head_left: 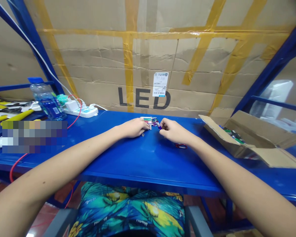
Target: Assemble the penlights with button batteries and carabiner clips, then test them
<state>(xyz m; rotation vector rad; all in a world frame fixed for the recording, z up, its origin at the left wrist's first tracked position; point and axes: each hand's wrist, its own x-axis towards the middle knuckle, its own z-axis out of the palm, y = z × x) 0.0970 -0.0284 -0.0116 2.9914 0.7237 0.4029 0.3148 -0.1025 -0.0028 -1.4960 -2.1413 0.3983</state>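
A row of slim, shiny metallic tubes [148,120] in several colours lies side by side on the blue table [135,164]. My left hand [135,127] rests at the row's left end, its fingers bent down and pressed on the tubes. Between the thumb and fingers of my right hand [171,130] is a small blue-purple tube [159,126], pinched at the row's right end. A red carabiner clip [181,145] lies under my right wrist. One tiny metallic piece [143,134] sits just below my left fingers.
At right stands an open cardboard box [239,149] with small coloured pieces [233,135] inside. On the left are a water bottle [47,98], a white power strip [87,112], a red cable [17,164] and yellow-handled tools [17,117]. Behind rises a large taped carton [98,65].
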